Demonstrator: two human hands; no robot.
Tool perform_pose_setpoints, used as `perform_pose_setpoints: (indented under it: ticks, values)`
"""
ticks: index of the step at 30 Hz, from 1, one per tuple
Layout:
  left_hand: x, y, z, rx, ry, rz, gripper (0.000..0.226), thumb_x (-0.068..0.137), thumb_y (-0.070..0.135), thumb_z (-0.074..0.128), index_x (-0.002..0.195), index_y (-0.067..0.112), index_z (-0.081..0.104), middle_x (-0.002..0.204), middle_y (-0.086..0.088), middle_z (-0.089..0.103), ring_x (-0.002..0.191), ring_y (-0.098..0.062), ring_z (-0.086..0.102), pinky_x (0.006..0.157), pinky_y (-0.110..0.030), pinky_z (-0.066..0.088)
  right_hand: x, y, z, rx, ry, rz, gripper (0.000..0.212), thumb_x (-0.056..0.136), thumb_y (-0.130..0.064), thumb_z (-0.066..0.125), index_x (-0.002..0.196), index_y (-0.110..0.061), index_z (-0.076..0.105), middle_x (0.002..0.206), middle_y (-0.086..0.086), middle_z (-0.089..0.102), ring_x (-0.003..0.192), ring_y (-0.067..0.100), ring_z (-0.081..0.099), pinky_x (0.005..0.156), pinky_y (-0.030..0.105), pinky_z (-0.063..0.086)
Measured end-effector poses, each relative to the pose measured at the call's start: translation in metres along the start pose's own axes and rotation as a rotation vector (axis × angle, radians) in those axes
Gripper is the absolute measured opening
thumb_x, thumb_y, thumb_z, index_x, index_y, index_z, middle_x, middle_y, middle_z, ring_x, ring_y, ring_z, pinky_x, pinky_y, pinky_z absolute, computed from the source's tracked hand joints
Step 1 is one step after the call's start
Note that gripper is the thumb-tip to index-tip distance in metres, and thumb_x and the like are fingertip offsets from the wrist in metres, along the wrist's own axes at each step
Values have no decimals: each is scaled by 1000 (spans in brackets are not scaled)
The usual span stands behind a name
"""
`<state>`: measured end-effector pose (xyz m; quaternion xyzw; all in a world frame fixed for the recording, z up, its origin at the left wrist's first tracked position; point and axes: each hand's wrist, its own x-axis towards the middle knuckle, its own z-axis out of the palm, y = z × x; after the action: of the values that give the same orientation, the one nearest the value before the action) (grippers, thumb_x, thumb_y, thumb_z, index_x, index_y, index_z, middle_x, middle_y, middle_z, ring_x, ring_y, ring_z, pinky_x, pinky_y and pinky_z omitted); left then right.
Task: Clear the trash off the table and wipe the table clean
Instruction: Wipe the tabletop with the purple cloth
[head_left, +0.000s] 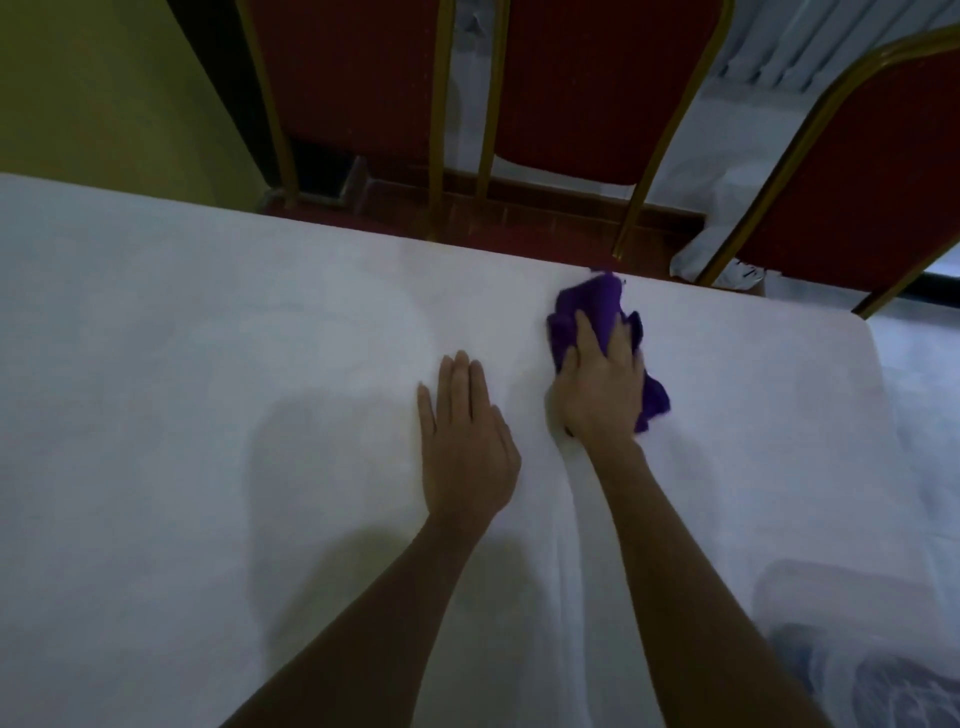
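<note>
Head | R grip (597, 384) clutches purple cloth (592, 306), under palm/fingers | L grip (467, 441) flat, empty, on table (208, 364)

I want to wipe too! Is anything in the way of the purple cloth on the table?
Nothing visible is. The right hand holds the purple cloth on the white table; the left hand lies flat beside it, apart.
</note>
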<state>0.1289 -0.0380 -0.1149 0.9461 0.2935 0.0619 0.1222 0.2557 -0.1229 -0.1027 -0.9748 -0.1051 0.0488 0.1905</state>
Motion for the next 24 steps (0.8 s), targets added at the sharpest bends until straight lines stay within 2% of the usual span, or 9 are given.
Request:
perform_pose_setpoints:
  ticks: [3,5,9,12,16,18,21,24]
  values:
    - [-1,-10,0,-103,18,30,54,102,27,32,151,5,35,159,-12,33,150,-26,25,123,-49,20,19,-53,23,-6,-68,-159,49,104,-31,36,152,-28,32,161,11,25,148,33,22,120,51,23]
    - [2,-26,-6,-221,41,-25,53,103,26,34,152,5,32,159,-11,32,150,-24,26,124,-44,20,3,-66,29,-17,-90,-297,48,104,-29,37,152,-29,33,160,9,29,148,29,23,121,48,20]
    - [9,-80,-24,-203,72,-128,54,102,14,37,154,4,25,162,-13,26,152,-24,18,125,-45,16,-93,-42,17,18,-107,-303,53,99,-21,49,151,-30,37,160,2,29,150,23,21,123,44,17]
    - [27,-115,-37,-138,74,-138,55,100,15,39,153,3,27,161,-16,28,152,-27,18,124,-49,17,-127,-18,2,11,-111,-295,52,99,-22,46,150,-28,40,160,1,30,151,20,19,122,46,21]
    - [38,-151,-41,-60,85,-165,53,101,23,31,149,1,35,159,-17,30,152,-28,20,122,-52,19,-60,-45,7,-46,-8,-78,47,102,-32,40,149,-32,35,159,6,30,147,29,25,118,54,26]
    - [35,-157,-38,-15,86,-146,54,103,27,25,149,2,37,160,-16,30,152,-27,19,122,-52,19,-14,-82,23,-20,7,-22,47,103,-37,35,150,-34,31,161,7,25,148,32,21,120,55,20]
    - [33,-157,-34,35,70,-136,54,104,29,22,151,5,34,161,-14,29,153,-26,17,122,-51,18,23,-148,56,2,-20,-116,48,103,-38,32,151,-33,32,162,9,24,150,31,17,122,52,14]
    - [33,-158,-33,64,55,-153,55,104,30,24,152,5,32,161,-13,27,153,-26,16,123,-50,17,0,-187,77,4,-61,-328,47,103,-34,35,149,-30,37,160,8,29,149,28,22,122,49,16]
